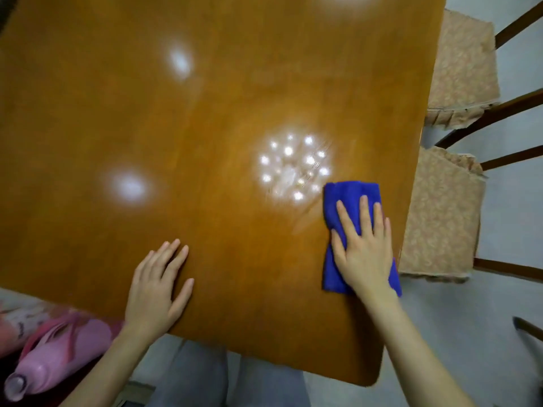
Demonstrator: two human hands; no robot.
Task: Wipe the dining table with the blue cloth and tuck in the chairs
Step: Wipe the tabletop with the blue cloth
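Observation:
The glossy brown dining table fills most of the view and reflects ceiling lights. A folded blue cloth lies near the table's right edge. My right hand presses flat on top of it, fingers spread and pointing away from me. My left hand rests palm down on the bare wood near the front edge, holding nothing. Two chairs with beige patterned seat cushions stand along the right side: the nearer chair and the farther chair. Both seats lie partly under the table's edge.
A pink bottle lies at the lower left beside the table, next to other pink items. Grey floor shows to the right and below the table. My legs in grey trousers stand at the table's front edge. A dark object sits at the far right, low.

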